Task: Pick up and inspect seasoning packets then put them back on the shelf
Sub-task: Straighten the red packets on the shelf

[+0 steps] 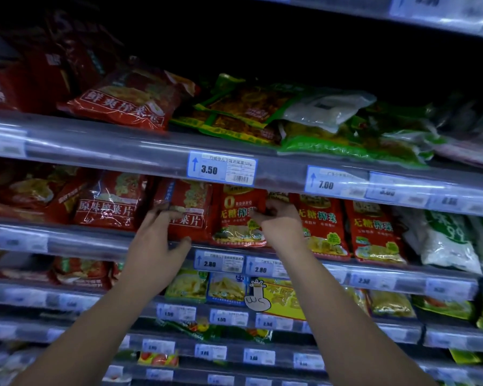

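Shelf of red packets, left hand spread, right hand pinching one packet.

Two glossy red plastic seasoning packets stand upright, side by side, on the grey metal shelf, nine o'clock of matching red packs.

Dim supermarket aisle; tiered metal shelving fronted by blue-edged price tags, upper shelf recess in deep shadow.
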A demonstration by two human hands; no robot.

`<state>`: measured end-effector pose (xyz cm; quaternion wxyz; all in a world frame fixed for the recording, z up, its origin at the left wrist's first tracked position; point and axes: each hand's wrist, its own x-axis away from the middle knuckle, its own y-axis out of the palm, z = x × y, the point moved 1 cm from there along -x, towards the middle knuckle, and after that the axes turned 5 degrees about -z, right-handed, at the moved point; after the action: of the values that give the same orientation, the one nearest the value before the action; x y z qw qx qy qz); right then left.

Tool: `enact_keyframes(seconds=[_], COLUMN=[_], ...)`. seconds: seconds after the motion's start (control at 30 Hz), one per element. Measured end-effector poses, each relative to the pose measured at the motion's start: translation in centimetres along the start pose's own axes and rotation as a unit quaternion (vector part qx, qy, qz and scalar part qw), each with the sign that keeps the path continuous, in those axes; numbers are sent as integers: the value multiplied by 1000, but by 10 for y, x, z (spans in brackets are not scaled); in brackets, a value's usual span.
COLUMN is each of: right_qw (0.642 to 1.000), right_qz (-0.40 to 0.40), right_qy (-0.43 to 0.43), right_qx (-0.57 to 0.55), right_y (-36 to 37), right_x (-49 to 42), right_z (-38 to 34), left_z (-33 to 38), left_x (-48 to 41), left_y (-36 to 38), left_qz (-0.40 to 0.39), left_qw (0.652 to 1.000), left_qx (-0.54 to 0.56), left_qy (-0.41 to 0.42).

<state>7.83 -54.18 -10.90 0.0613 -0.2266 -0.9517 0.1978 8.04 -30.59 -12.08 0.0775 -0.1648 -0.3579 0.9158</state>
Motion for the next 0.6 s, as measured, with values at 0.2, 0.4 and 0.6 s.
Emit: enact_keyframes(seconds=[0.2,0.4,0.6], right_qw=[982,970,964], right_qz=[40,-66,-131], right_qy=[-10,-32,-21], right_qx=[-185,-231,-231], right_y=[-33,-49,-41], right_x=[24,86,121], right_z=[-8,18,41], left_z=[13,52,54], left_x=[16,23,34], left_y=[1,19,46], left_qz=[41,-139,-203], left_qw=[998,915,896], left_qx=[50,371,389], left_qy=[24,-72,-71])
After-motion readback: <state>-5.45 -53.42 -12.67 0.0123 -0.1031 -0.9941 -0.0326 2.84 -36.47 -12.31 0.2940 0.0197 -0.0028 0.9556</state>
